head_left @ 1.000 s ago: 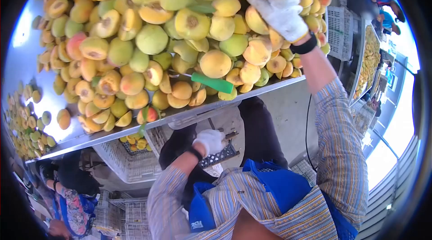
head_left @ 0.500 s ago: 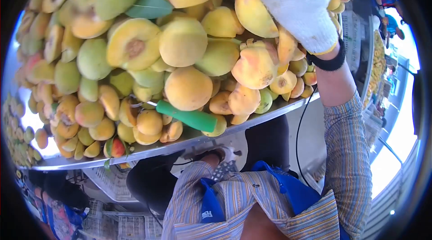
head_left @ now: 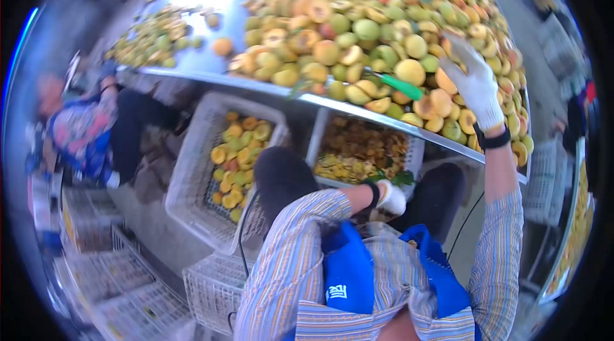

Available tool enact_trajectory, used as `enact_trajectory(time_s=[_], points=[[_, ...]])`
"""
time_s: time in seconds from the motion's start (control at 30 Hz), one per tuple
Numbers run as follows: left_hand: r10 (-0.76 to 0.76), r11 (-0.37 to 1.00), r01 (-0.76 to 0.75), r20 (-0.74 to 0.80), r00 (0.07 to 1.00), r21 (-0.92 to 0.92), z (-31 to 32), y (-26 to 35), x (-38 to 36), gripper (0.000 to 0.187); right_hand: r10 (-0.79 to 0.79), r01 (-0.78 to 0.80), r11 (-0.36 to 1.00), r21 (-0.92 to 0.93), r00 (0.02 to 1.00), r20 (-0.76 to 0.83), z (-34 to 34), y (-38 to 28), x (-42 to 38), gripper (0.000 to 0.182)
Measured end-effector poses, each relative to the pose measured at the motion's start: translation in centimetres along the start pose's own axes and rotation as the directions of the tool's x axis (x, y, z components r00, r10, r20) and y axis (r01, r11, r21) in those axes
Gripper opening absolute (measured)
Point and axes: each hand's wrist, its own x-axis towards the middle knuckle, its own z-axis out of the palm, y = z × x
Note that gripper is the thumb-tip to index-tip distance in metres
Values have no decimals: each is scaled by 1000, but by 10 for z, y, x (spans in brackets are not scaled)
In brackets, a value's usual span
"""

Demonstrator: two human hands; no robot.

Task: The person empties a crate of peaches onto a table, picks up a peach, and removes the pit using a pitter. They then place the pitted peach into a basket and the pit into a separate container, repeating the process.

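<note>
Standing in here, I'd call it a fruit-processing workshop: a broad metal table [head_left: 234,20] carries a great heap of whole and halved fruit [head_left: 364,29], with a green-handled tool [head_left: 401,86] lying in it. A pale plastic crate [head_left: 181,165] of cut fruit stands below the near edge, more crates [head_left: 125,277] crowd the near left, and a co-worker in a flowered top [head_left: 80,131] is at the left.

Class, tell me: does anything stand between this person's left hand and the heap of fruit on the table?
Yes: the table's metal front edge runs between the left hand, lower in the picture, and the heap of fruit. Nothing visible stands between the right hand and the heap.
</note>
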Motion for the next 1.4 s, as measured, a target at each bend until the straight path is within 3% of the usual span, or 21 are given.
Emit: enact_trajectory(time_s=[0.03,0.07,0.1,0.17,0.23,0.27,0.33,0.4,0.43,0.5,0.57,0.63,0.7,0.77,0.83,1.03,1.1,1.17,1.2,1.3,1.4], points=[[-189,978,184,-47,981,-94,-49,24,-51,37,177,-183,978,99,982,67,0,-23,-14,51],[-118,990,104,-161,980,-93,-36,-10,-54,34,218,-227,955,194,974,67,3,-24,-29,46],[-501,816,363,-238,832,-449,-52,3,-86,29,118,-128,983,130,990,80,-6,-60,-39,39],[-392,919,211,-709,586,-333,-55,21,-176,31,199,-219,964,149,970,137,-8,-63,-58,29],[-793,574,-34,-567,223,-818,-55,83,-256,36,239,-265,957,120,951,197,-5,-67,-76,29],[-756,642,-159,-654,28,-750,-22,78,-284,36,235,-260,958,118,953,189,3,-81,-80,29],[-898,440,-324,-407,-168,-837,17,101,-338,37,198,-198,980,-16,971,133,6,-96,-92,29],[-816,411,70,-401,-416,-909,85,97,-379,35,183,-198,971,132,976,117,22,-84,-91,37],[-759,365,420,-527,-383,-831,138,79,-400,36,90,-93,987,128,996,28,36,-64,-89,40],[-869,17,545,-282,-406,-838,200,76,-400,48,48,-50,998,-41,998,-39,35,-81,-78,40],[-955,70,707,-252,-157,-704,314,35,-398,59,-154,140,961,-238,987,-38,47,-66,-64,34],[-972,-165,710,-11,-236,-685,309,60,-366,58,-211,202,922,-331,977,9,60,-57,-49,32],[-955,-181,493,32,-296,-851,315,65,-347,45,-245,253,872,-420,967,73,75,-51,-48,30],[-942,-284,587,106,-318,-758,295,63,-343,33,51,110,812,-573,965,258,93,-51,-42,27],[-954,-271,667,103,-281,-694,294,59,-342,31,-117,136,772,-621,991,72,118,-32,-40,25],[-958,-266,624,131,-254,-735,248,76,-328,33,60,140,753,-643,958,279,128,-48,-38,26],[-958,-213,552,284,46,-806,183,106,-342,53,168,39,803,-595,942,289,105,-65,-35,24],[-1000,-11,820,-12,-22,-572,251,28,-361,70,273,-130,883,-452,924,268,80,-69,-39,28],[-993,-49,627,-27,-111,-777,174,52,-361,74,265,-195,929,-314,944,197,63,-73,-47,31],[-618,469,542,-697,-363,-698,66,27,-334,33,444,-449,837,312,891,90,6,-80,-81,41],[-409,727,540,-900,-154,-423,-78,32,-279,21,459,-364,569,738,885,83,-24,-67,-125,54]])
